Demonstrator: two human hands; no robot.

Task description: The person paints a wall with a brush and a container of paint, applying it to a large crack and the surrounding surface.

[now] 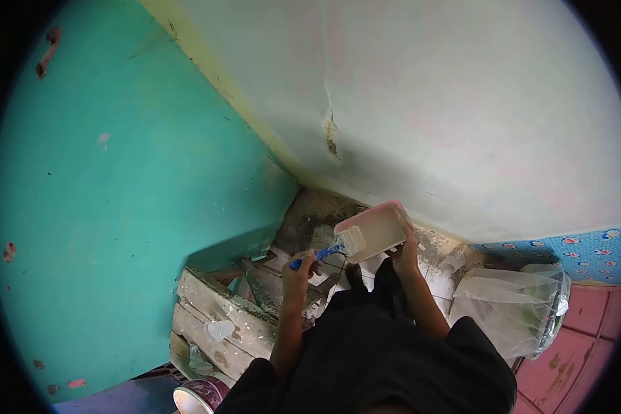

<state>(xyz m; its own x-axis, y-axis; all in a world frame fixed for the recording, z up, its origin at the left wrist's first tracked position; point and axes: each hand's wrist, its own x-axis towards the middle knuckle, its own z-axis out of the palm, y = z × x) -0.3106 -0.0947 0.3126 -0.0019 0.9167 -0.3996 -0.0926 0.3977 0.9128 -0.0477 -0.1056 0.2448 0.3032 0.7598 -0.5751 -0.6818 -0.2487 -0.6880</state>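
My left hand is closed round the blue handle of a paintbrush. Its wide, pale bristles lie over the near left edge of a pink tray. A whitish liquid fills the tray's bottom. On the right side, my right hand grips the tray by its rim and wall, holding it up in front of my body. Part of that hand's fingers is hidden beneath the tray.
A worn wooden bench stands at the left with a clear plastic cup on it. A paint bucket is below. Plastic sheeting covers a bundle at the right. Turquoise and whitish walls meet ahead.
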